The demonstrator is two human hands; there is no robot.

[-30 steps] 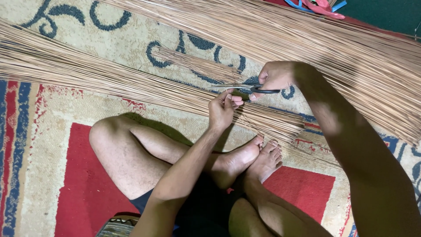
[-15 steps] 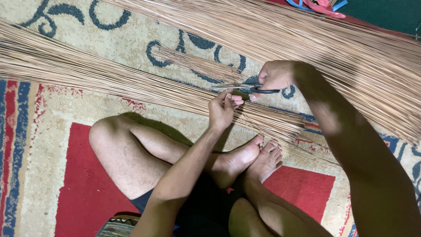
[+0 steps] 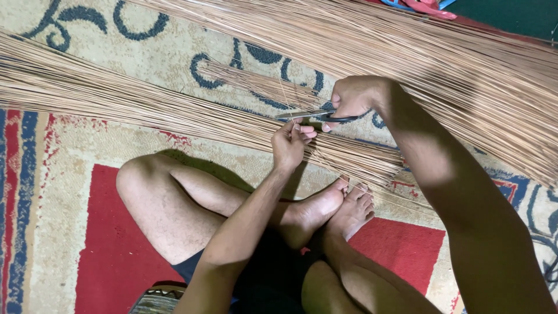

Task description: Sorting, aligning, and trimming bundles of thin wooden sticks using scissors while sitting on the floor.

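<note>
Seated cross-legged on a patterned rug (image 3: 64, 192), red, cream & blue, w/ long thin tan sticks spread across its far half. Right hand (image 3: 356, 96) closed round a pair of scissors (image 3: 317, 116), dark handles in the fist, blades pointing left, only slightly parted. Left hand (image 3: 290, 142) just below the blades, fingers pinched shut on what looks like one or a few thin sticks – too fine to count from here. Scissors sit over the near bundle of sticks (image 3: 145, 102), roughly mid-rug, just beyond the bare feet (image 3: 343, 203).

Progress, as a judgement: trimming or splitting of sticks under way, nowhere near finished. Big fan of sticks (image 3: 453, 64) toward the far right corner of the rug lies loose & uneven, ends ragged near the right edge. Near bundle running from the left edge toward the feet also loose, not tied. Small separate tuft (image 3: 256, 81) lying between the two, poss. pieces already handled, not certain. No tied or finished bundle in view. Red & blue item (image 3: 427, 7) at the far edge, partly cut off, kind unclear.

Vs 1 s and 0.5 s ago: practically no change. Same hands, same pinch, same scissors angle, sticks & legs in same place. No visible cut made btw those frames and now
</note>
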